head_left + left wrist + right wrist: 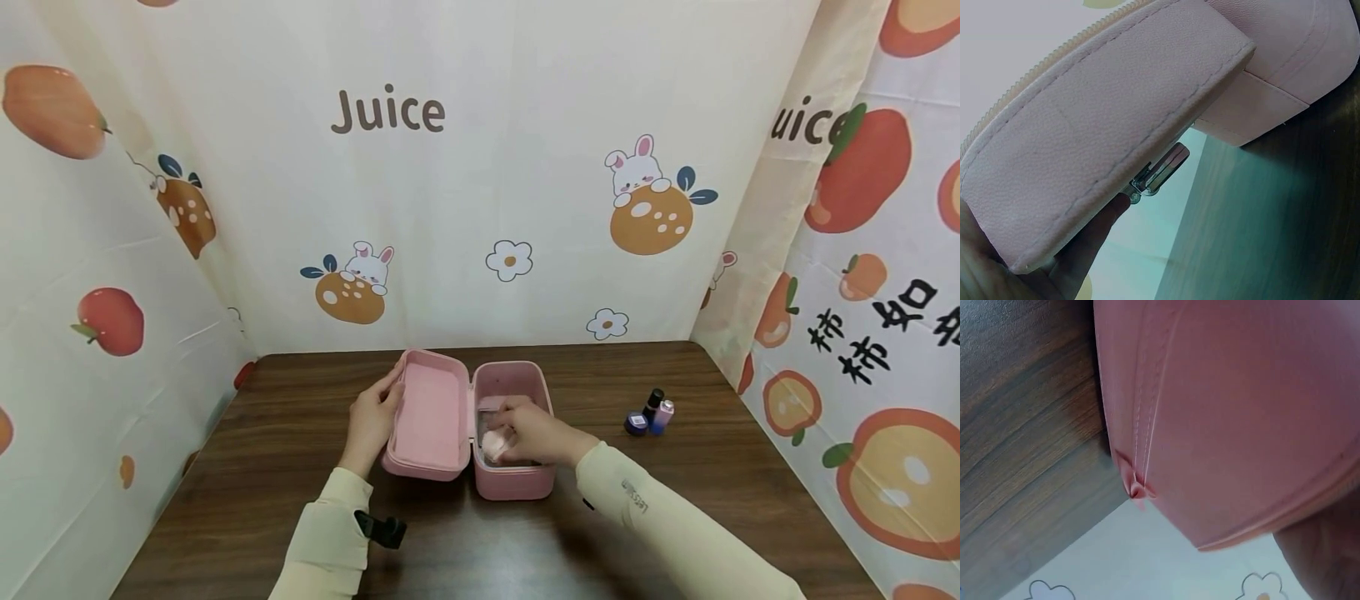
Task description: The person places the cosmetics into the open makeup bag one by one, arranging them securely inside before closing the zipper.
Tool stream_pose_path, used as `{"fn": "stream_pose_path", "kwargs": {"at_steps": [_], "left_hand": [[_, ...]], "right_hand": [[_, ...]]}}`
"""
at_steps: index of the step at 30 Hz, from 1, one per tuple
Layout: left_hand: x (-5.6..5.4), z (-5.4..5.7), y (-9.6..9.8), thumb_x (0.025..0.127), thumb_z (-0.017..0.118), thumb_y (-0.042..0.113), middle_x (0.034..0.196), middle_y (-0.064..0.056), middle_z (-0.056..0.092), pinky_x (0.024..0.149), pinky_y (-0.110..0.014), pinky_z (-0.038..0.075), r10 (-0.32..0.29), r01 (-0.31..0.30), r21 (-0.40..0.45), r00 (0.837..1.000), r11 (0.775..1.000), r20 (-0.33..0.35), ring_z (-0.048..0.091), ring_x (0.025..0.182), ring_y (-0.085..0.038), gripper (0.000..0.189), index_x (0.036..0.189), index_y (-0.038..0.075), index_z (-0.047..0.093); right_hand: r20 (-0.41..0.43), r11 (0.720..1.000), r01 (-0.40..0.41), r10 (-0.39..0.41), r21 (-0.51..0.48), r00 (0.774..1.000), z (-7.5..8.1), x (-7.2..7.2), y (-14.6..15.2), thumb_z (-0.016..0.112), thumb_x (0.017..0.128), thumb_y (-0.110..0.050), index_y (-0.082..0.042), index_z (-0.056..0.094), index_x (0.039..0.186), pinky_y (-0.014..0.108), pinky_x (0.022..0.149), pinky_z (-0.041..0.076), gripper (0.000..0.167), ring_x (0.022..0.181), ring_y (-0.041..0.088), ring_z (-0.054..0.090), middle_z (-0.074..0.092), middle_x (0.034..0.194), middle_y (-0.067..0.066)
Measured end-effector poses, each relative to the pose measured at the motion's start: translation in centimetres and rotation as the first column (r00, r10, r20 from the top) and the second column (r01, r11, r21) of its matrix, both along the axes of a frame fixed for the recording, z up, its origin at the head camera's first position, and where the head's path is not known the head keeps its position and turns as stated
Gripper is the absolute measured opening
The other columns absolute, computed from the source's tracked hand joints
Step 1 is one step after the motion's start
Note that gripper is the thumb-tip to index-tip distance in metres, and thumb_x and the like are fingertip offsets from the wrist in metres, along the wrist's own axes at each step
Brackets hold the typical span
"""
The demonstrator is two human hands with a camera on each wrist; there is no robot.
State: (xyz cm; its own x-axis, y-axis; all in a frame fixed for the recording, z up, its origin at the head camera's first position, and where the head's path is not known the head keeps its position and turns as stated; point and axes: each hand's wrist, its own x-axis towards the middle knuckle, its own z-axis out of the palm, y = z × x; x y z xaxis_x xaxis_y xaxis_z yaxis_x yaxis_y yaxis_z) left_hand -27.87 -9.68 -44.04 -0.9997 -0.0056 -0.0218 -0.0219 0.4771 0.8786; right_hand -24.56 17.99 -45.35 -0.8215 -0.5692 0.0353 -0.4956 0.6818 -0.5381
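Note:
A pink zippered cosmetic case (513, 485) stands on the table with its lid (431, 417) swung over to the left. My left hand (372, 423) grips the lid's outer left edge, thumb on the near side. In the left wrist view, fingers (1088, 240) curl under the lid beside a metal clasp (1163, 172). My right hand (536, 433) reaches down inside the case, fingers curled around a small whitish, rounded thing (494, 445), whose kind I cannot tell. The case's pink outer side (1247, 425) fills much of the right wrist view.
Right of the case stand a black-capped bottle (654, 403), a pink-and-blue bottle (663, 417) and a small dark blue jar (636, 423). A fruit-printed curtain (465, 183) hangs behind the dark wooden table (465, 550) and along both sides.

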Motion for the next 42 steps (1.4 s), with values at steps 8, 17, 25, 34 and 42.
{"fn": "stream_pose_path", "kwargs": {"at_steps": [8, 17, 25, 34, 42], "left_hand": [[0.0, 0.0, 0.1, 0.104, 0.048, 0.034, 0.150, -0.013, 0.045, 0.101, -0.054, 0.045, 0.000, 0.000, 0.001, 1.000, 1.000, -0.007, 0.045, 0.135, -0.037, 0.043, 0.147, 0.030, 0.046], [0.0, 0.0, 0.0, 0.104, 0.047, 0.034, 0.151, -0.013, 0.044, 0.103, -0.055, 0.043, -0.002, 0.002, -0.002, 1.000, 1.000, 0.001, 0.044, 0.136, -0.038, 0.043, 0.147, 0.032, 0.046], [0.0, 0.0, 0.1, 0.105, 0.047, 0.034, 0.151, -0.013, 0.045, 0.101, -0.054, 0.045, -0.003, 0.003, 0.000, 1.000, 1.000, 0.004, 0.045, 0.135, -0.038, 0.043, 0.147, 0.031, 0.045], [0.1, 0.0, 0.0, 0.104, 0.047, 0.035, 0.151, -0.013, 0.045, 0.104, -0.056, 0.042, 0.000, 0.000, 0.003, 1.000, 1.000, 0.004, 0.043, 0.136, -0.038, 0.043, 0.147, 0.032, 0.046], [0.0, -0.2, -0.1, 0.104, 0.048, 0.034, 0.149, -0.014, 0.046, 0.103, -0.056, 0.043, 0.001, -0.001, -0.004, 1.000, 1.000, -0.015, 0.044, 0.135, -0.038, 0.043, 0.147, 0.030, 0.047]], "right_hand": [[-0.016, 0.998, -0.031, 0.032, 0.048, 0.999, -0.3, 0.2, -0.4, 0.083, 0.076, -0.013, -0.001, 0.074, 0.109, 0.032, 0.086, 0.050, 0.036, 0.095, 0.019, 0.059, 0.063, 0.102, 0.007], [-0.008, 0.995, -0.046, 0.047, 0.093, 0.999, -0.5, 0.2, -0.6, 0.082, 0.077, -0.010, -0.003, 0.074, 0.106, 0.033, 0.088, 0.049, 0.031, 0.095, 0.015, 0.059, 0.065, 0.101, 0.003], [0.021, 0.994, -0.036, 0.034, 0.102, 0.999, -0.4, 0.1, -0.6, 0.083, 0.075, -0.006, -0.002, 0.073, 0.108, 0.048, 0.099, 0.044, 0.034, 0.092, 0.016, 0.059, 0.066, 0.103, 0.005], [0.026, 0.996, -0.033, 0.031, 0.085, 0.999, -0.2, 0.1, -0.5, 0.084, 0.076, -0.012, -0.002, 0.072, 0.113, 0.032, 0.082, 0.048, 0.041, 0.090, 0.018, 0.056, 0.067, 0.106, 0.007], [-0.017, 0.976, 0.154, -0.158, -0.152, 0.987, 1.8, -0.8, 2.4, 0.082, 0.081, -0.019, -0.005, 0.069, 0.118, 0.034, 0.080, 0.053, 0.042, 0.091, 0.018, 0.060, 0.066, 0.104, 0.007]]}}
